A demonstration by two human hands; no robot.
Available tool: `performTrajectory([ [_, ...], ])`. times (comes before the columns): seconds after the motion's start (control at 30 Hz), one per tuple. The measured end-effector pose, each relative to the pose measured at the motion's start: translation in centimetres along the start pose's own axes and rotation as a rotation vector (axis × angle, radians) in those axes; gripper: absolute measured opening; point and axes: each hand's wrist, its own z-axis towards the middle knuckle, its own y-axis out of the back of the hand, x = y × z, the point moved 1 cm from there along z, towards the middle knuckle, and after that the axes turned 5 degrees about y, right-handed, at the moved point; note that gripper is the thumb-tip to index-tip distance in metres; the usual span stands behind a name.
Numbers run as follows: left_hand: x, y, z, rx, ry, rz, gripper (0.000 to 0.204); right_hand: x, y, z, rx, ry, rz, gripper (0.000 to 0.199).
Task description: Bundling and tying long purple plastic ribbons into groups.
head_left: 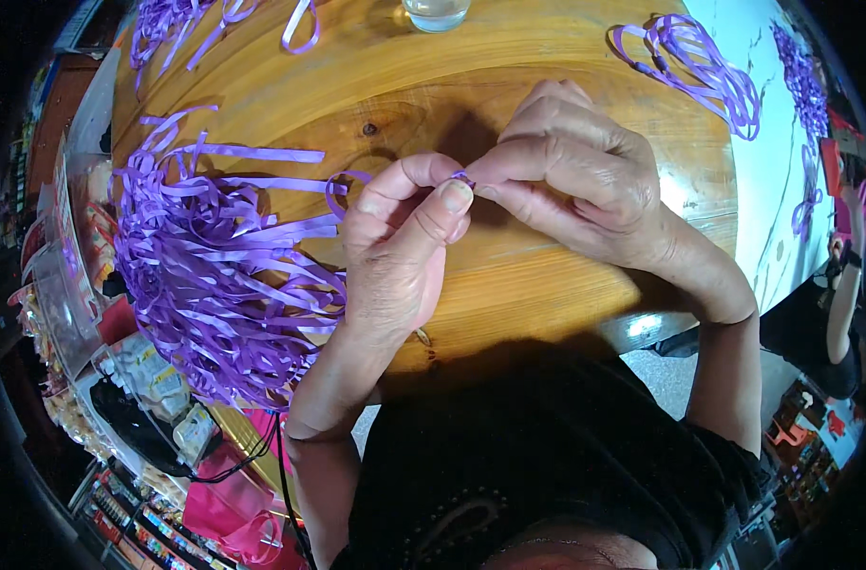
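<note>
Above the wooden table, my left hand [400, 233] pinches a short bit of purple ribbon [462, 178] between thumb and forefinger. The fingertips of my right hand [585, 171] meet it there, pinched on the same small piece. Most of that ribbon is hidden by my fingers. Behind my left hand a purple ribbon loop [335, 190] shows; I cannot tell whether it joins the held piece. A big heap of purple ribbons [224, 275] lies just left of my left hand, some strands reaching my wrist.
A bundle of looped purple ribbons [694, 71] lies at the far right of the wooden table [537, 294]. A clear glass [437, 13] stands at the far edge. More ribbons [172, 28] lie far left. Packaged goods [153, 389] crowd the left side. Another person [822, 323] is at the right.
</note>
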Motion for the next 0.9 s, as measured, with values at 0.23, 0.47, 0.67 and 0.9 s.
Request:
performTrajectory([
  [0.23, 0.1, 0.2, 0.2, -0.044, 0.031, 0.106, 0.01, 0.1, -0.3, -0.4, 0.028, 0.053, -0.072, 0.02],
  [0.47, 0.2, 0.4, 0.1, -0.042, 0.114, 0.084, 0.012, -0.2, -0.5, -0.7, -0.01, -0.057, 0.085, 0.015],
  [0.67, 0.2, 0.9, 0.1, -0.022, 0.205, -0.093, 0.013, -0.6, -0.9, -1.2, 0.019, -0.249, 0.261, 0.012],
  [0.9, 0.4, 1.7, 0.3, 0.067, 0.176, -0.195, 0.012, -1.0, -0.7, -0.9, 0.036, -0.182, 0.255, 0.011],
])
